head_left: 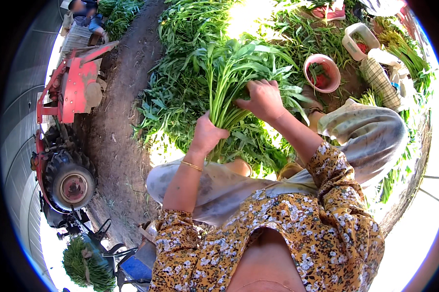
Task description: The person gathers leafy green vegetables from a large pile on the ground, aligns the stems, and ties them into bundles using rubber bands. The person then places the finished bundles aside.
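My left hand [209, 135] is wrapped round the lower stems of a bunch of long-leaved greens [219, 85], which look like water spinach. The bunch stands nearly upright, its leaves fanning out at the top. My right hand [265, 100] is on the bunch's right side, fingers curled and thumb against the stems; leaves partly hide what lies under the fingers. Beneath and around both hands spreads a thick heap of the same loose greens [180, 68], reaching up to my bent legs.
To the right stand a pink bucket [335, 73], a pale rectangular tub [348, 44] and a checked cloth bag [381, 80]. A bare dirt strip [124, 97] runs along the left, beside a red wheeled machine [76, 87]. A tied bundle of greens [85, 263] lies lower left. Another person [83, 12] is far left.
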